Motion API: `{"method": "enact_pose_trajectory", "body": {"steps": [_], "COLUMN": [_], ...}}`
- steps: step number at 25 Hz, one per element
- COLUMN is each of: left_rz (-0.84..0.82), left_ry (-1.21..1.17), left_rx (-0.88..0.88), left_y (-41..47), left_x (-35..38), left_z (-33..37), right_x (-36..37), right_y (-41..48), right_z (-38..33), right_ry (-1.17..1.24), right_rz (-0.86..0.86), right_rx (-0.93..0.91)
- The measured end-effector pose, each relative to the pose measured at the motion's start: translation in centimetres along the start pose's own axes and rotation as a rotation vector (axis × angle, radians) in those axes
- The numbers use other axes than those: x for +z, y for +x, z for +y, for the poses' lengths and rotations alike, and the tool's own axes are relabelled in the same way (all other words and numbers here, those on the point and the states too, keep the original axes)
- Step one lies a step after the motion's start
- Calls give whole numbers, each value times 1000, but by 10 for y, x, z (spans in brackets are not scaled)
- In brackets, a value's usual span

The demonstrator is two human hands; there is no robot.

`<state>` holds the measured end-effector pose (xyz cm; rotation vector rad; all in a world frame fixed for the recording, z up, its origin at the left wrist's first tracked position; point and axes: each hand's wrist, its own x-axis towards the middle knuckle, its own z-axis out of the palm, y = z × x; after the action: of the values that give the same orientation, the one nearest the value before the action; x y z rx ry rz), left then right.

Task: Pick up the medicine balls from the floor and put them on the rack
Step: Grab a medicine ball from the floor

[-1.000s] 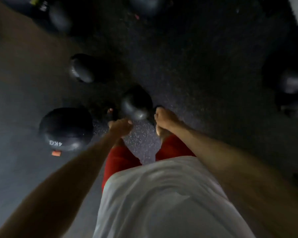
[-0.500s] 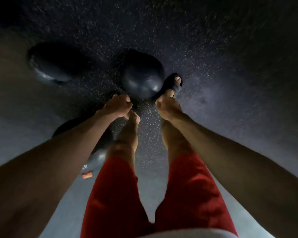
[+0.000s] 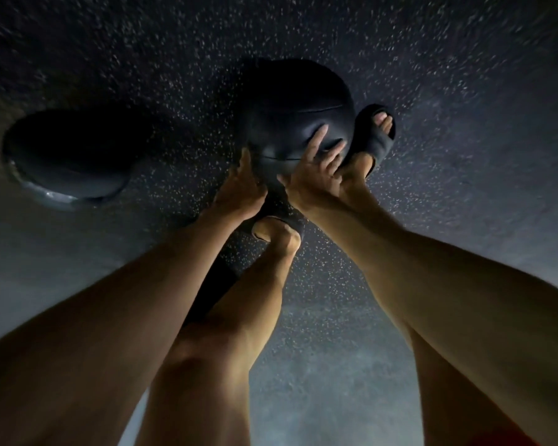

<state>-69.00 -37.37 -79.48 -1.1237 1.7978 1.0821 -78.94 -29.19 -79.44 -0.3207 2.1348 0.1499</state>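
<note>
A black medicine ball [image 3: 297, 98] lies on the dark speckled floor between my feet. My left hand [image 3: 240, 189] cups its lower left side, thumb up along the ball and fingers hidden beneath it. My right hand [image 3: 316, 162] wraps its lower right side, fingers spread and curved over the surface. A second black medicine ball [image 3: 71, 152] lies on the floor to the left, apart from both hands. No rack is in view.
My right foot in a black sandal [image 3: 372, 136] stands against the right of the held ball. My left foot [image 3: 276, 231] is just below it, behind my left hand. Speckled rubber floor [image 3: 464, 91] stretches all around.
I have bent lower and the view has closed in on the floor. Both hands went from hovering near the ball to clasping its two sides.
</note>
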Motion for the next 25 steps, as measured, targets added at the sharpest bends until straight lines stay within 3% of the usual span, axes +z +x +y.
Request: {"method": "enact_pose_trajectory", "body": {"steps": [3,7,10,15,22,25], "left_rz": [28,33,146,194,379,390], "left_ry": [35,-53,-28,139,4,39], "left_rx": [-2,33,95,76,-157,-2], "left_y": [14,44,78,131,185,198], "left_x": [-9,-31,-62,-132,-160,-181], "left_z": [18,67,118,191,308,318], "right_x": [-52,-131,-172,-191,-214,-261], "right_y": [47,116,164,160,158,198], "right_z": [-2,9,1,15,34,10], "right_ry": [113,185,355,336,211,299], "right_rz": [52,42,153,351,211,173], "right_rx": [59,-35,-47,-251,-339,-247]}}
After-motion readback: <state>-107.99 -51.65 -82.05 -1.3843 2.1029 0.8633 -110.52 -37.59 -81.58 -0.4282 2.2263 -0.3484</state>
